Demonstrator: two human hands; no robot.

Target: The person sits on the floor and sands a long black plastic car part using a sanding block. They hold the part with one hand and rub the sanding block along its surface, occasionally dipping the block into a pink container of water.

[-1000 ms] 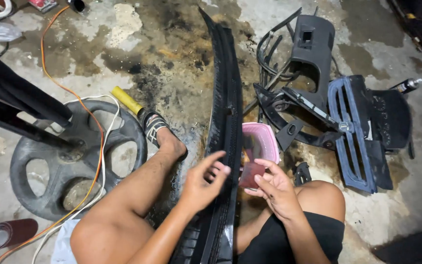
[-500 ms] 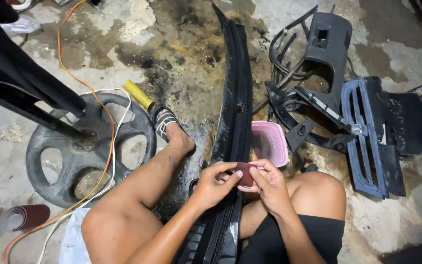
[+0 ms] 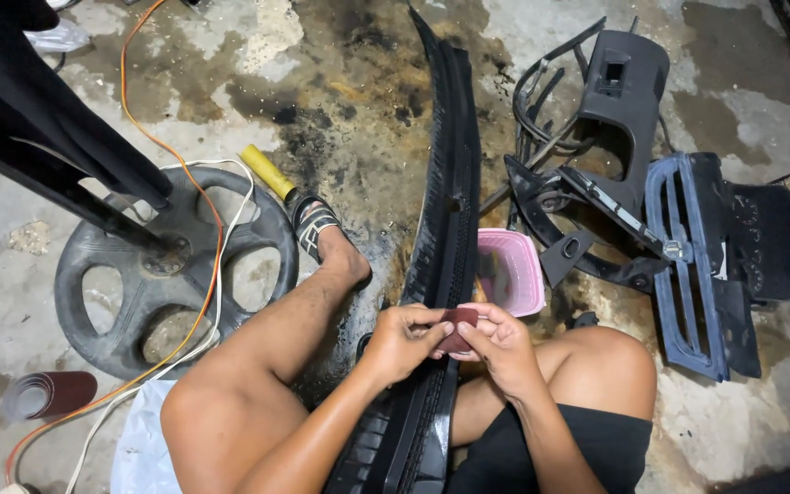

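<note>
Both hands have come together since a second ago, when the left hand hovered open over the trim and the right one held the dark red piece alone beside the pink tub; now they meet over the long black trim strip [image 3: 450, 210]. The left hand [image 3: 404, 340] is closed with thumb and fingertips pinching the near edge of a small dark red piece of sandpaper [image 3: 457, 329]. The right hand [image 3: 505, 346] is closed on the same piece from the other side, fingers curled over its top edge. The sandpaper sits between the two hands, directly above the trim strip, which runs from under the grip away across the stained concrete floor [image 3: 322, 82] and back down between the person's legs.

Just beyond the grip, on the right hand's side, stands a pink plastic tub [image 3: 516, 265], touching or nearly touching the strip's edge. Farther out on that side lie black car interior panels [image 3: 624, 101] and a blue-edged vent panel [image 3: 688, 265]. On the left hand's side, past the bent knee, the sandalled foot [image 3: 317, 224] rests near a yellow-handled tool [image 3: 267, 172]. Beyond that lies a black wheel cover [image 3: 139, 284], with an orange cable [image 3: 134, 110] crossing it. A dark red roll of sandpaper [image 3: 48, 393] lies well apart, at the outer left.
</note>
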